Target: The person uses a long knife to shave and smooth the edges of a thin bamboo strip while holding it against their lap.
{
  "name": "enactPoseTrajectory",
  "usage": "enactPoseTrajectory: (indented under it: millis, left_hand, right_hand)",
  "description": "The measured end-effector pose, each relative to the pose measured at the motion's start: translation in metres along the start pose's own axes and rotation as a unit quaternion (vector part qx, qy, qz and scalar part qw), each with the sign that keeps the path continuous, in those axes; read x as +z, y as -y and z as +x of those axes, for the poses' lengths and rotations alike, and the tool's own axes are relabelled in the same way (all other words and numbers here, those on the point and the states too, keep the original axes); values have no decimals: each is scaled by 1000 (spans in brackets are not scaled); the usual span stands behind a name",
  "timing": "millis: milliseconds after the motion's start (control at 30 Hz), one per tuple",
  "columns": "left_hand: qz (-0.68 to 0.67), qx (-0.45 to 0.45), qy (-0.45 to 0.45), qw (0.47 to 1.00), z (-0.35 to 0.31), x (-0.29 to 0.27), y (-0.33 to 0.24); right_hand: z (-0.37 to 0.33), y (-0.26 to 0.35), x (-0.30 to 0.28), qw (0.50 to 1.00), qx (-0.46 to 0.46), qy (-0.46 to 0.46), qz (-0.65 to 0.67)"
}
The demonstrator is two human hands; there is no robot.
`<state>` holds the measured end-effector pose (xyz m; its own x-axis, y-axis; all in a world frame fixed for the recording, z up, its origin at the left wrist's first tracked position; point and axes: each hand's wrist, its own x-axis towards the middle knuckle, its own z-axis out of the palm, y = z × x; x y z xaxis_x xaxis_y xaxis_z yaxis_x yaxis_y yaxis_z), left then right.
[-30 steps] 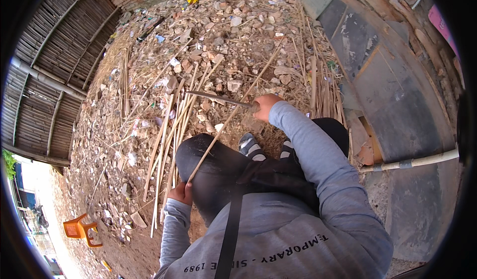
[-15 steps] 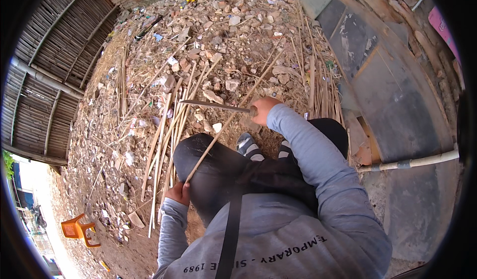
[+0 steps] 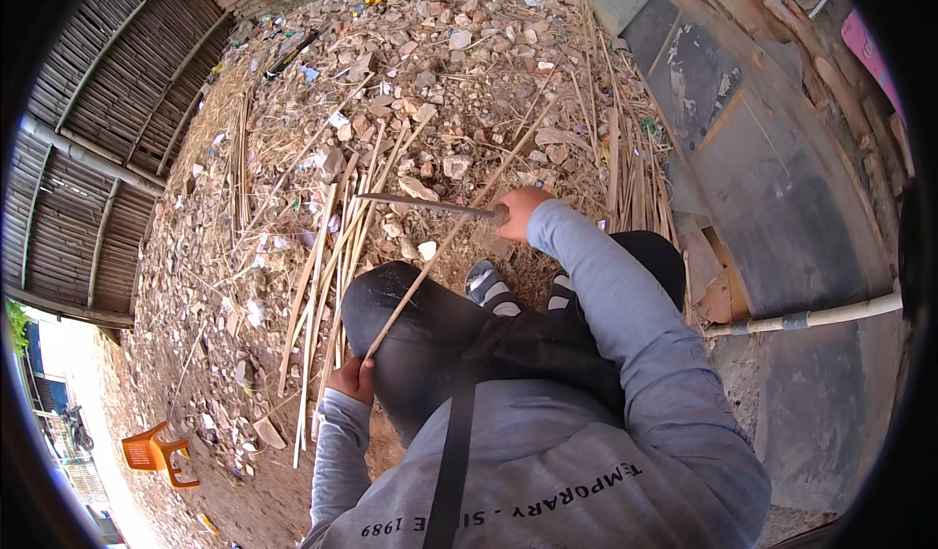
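A long, thin bamboo strip runs from beside my left knee up and away to the right. My left hand is closed around its near end. In my right hand is the handle of a machete, whose long blade points left and crosses the strip near its middle. Whether the edge touches the strip or only passes over it, I cannot tell. Several more bamboo strips lie in a loose bundle on the ground left of my knee.
Stones and broken brick cover the ground ahead. More strips lie at the right, beside large dark panels and a pole. An orange plastic chair is at lower left. A slatted bamboo wall rises at the left.
My right hand and the machete have shifted very slightly; the blade's handle end sits a touch higher. My left hand and the bamboo strip stay in place.
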<state>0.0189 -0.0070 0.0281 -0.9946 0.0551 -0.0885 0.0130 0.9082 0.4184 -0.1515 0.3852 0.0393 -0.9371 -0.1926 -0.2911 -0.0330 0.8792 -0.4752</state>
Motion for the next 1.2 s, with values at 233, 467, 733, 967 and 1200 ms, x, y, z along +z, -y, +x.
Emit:
enactPoseTrajectory:
  millis: [233, 467, 733, 967, 1200]
  left_hand:
    - [37, -13, 6, 999, 3, 0, 0]
    - [10, 8, 6, 1000, 2, 5, 9]
    - [7, -11, 12, 1000, 2, -1, -4]
    - [11, 2, 5, 1000, 3, 4, 5]
    - [11, 2, 5, 1000, 3, 4, 3]
  right_hand:
    - [16, -17, 0, 997, 74, -13, -25]
    - [3, 4, 8, 998, -19, 30, -43]
    - [11, -7, -2, 998, 48, 33, -1]
    - [4, 3, -7, 998, 38, 50, -8]
    - [8, -2, 3, 999, -6, 28, -36]
